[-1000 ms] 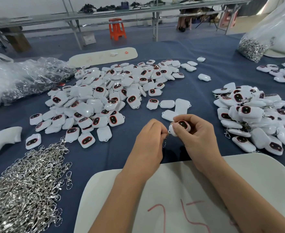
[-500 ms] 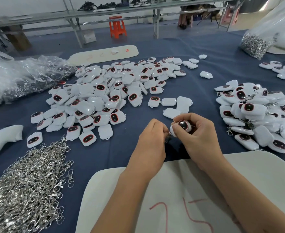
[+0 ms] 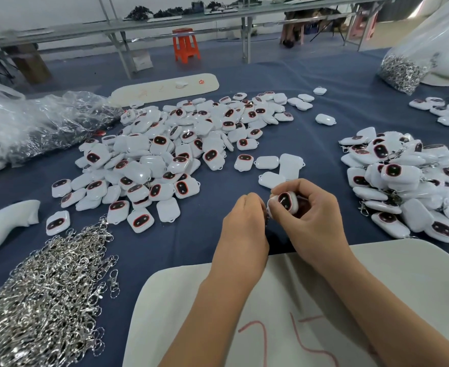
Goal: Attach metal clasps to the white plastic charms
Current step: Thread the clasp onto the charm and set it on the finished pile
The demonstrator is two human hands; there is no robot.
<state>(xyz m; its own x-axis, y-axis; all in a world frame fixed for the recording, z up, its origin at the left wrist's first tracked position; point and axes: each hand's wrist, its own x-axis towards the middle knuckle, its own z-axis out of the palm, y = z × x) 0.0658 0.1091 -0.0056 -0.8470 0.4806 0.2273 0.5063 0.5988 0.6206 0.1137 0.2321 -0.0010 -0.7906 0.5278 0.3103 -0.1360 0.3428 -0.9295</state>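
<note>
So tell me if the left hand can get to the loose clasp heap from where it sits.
Probably yes: the clasp heap lies on the left hand's own side with only bare cloth between, but that hand is busy at the held charm.

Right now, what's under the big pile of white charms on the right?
The pile of white charms lies on the blue cloth. Metal clasps poke out at its near edge. Whatever sits beneath the middle is covered.

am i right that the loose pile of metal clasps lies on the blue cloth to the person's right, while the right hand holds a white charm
Not quite. The head view shows the loose pile of metal clasps on the blue cloth to the person's left, not right. The rest holds: the right hand holds a white charm.
</note>
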